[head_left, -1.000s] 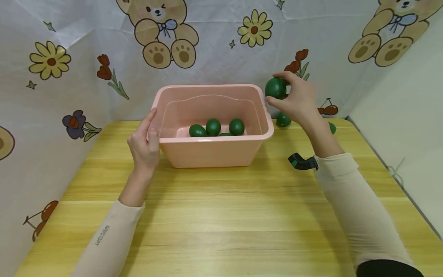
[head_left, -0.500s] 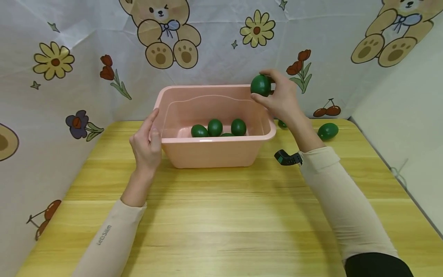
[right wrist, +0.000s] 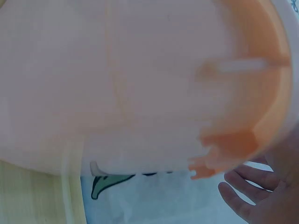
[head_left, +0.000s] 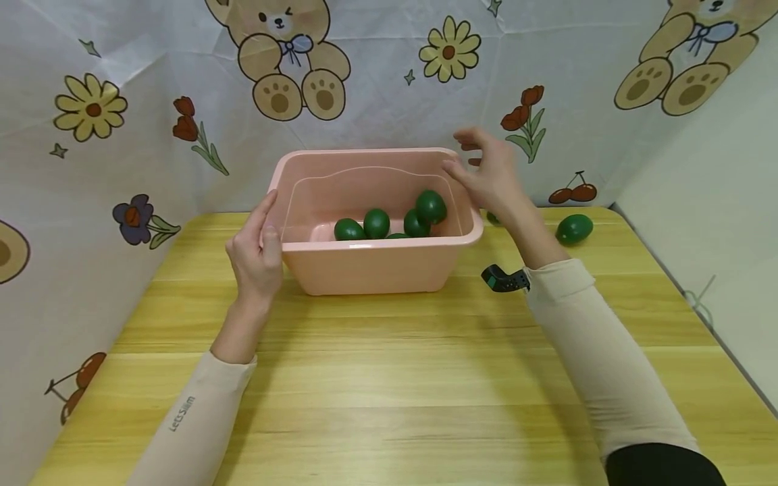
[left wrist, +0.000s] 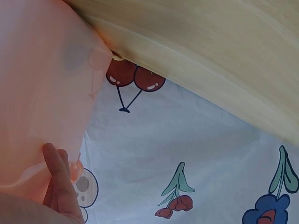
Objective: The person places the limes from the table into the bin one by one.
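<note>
A pink plastic bin [head_left: 371,270] stands toward the back of the wooden table. My left hand [head_left: 255,260] holds its left front corner, fingertips up at the rim; the left wrist view shows fingers [left wrist: 58,172] against the outer wall. Inside, several smooth, dark green egg-shaped balls [head_left: 377,223] lie low, one largely hidden by the front wall. Another green ball [head_left: 431,206] appears at the right, overlapping a lower one. My right hand [head_left: 492,172] is over the right rim, thumb and fingers apart with nothing between them. The right wrist view shows its fingers beside the bin's wall.
Right of the bin, a green egg-shaped ball [head_left: 574,229] lies on the table [head_left: 401,378]. Another green ball [head_left: 493,219] is mostly hidden behind the right wrist. A patterned white cloth [head_left: 389,101] hangs close behind the bin, and a pale wall [head_left: 717,223] borders the right.
My right hand has moved left with a green ball to above the bin's right side and let go of it; that ball is now inside. The left hand keeps its place.
</note>
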The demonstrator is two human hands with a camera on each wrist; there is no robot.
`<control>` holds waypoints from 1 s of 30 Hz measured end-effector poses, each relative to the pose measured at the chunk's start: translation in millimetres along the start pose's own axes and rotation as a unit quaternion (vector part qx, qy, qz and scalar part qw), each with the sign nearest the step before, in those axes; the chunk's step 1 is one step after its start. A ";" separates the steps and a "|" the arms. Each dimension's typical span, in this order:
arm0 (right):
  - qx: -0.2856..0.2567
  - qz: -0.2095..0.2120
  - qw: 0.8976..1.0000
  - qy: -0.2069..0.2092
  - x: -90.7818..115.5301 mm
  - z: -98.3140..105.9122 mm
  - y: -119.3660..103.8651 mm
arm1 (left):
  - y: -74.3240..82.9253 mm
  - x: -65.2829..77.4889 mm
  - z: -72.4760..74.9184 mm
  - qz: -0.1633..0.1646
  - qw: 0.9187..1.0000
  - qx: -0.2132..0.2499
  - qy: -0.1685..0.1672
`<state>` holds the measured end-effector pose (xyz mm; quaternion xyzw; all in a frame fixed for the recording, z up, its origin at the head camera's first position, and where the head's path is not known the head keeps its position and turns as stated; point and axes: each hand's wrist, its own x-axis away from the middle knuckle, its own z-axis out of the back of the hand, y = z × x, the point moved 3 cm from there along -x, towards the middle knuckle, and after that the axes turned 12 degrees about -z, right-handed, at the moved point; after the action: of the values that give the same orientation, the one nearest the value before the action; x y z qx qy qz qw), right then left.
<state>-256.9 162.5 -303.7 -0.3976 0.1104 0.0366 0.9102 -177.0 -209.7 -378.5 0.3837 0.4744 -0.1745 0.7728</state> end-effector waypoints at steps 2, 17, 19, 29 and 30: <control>-0.006 -0.008 1.000 0.004 0.9 2.7 3.6 | -0.1 -0.1 -0.3 0.000 1.000 0.000 -0.001; 0.033 -0.083 0.996 0.017 18.4 40.8 78.1 | 1.3 0.1 -1.4 0.003 1.000 0.001 -0.006; 0.041 -0.092 0.995 0.023 20.7 48.1 90.0 | 1.1 0.2 -1.1 0.004 1.000 0.000 -0.004; 0.073 -0.130 0.988 0.032 29.6 80.3 146.2 | -1.1 1.0 -0.9 0.001 1.000 -0.006 0.002; 0.074 -0.137 0.987 0.030 31.3 82.0 151.1 | -1.2 1.1 -1.0 0.001 1.000 -0.006 0.003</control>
<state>-235.7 324.8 -365.0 -0.3412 0.0845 -0.1081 0.9299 -177.8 -209.6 -380.2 0.3800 0.4775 -0.1698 0.7738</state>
